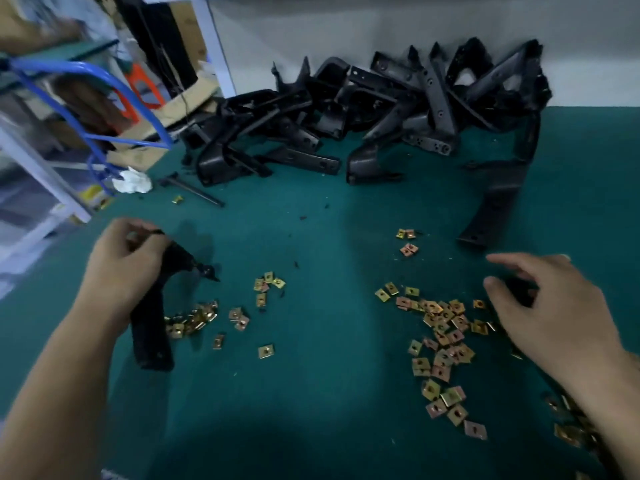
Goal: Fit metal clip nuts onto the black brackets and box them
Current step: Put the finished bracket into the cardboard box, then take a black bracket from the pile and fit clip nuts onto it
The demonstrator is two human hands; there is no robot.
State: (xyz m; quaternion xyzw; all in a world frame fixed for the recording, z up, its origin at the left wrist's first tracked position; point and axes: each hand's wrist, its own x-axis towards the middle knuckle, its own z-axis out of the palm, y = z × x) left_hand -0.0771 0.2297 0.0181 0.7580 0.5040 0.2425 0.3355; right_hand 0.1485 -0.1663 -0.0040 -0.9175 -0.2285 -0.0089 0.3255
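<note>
Bracket in the left hand was black and long, with its long axis running from the fingers near its far end down toward the person. Its near end lay on the green table. A short arm branched off near the top and pointed to the right. The left hand's fingers were curled round that upper end, gripping it.

The right hand hovered above the table with its fingers loosely spread and nothing visibly held. A dark patch lay under its fingertips; blur made it impossible to tell what it was.

Gold-coloured clip nuts lay scattered flat on the table, the biggest spread just left of the right hand, and a smaller heap touched the held bracket's right side.

A pile of brackets sat tangled at the far side, against the white wall. One long bracket lay apart on the right, its axis running from the pile toward the right hand.

A crumpled white cloth sat at the table's left edge beside a blue tube frame.
</note>
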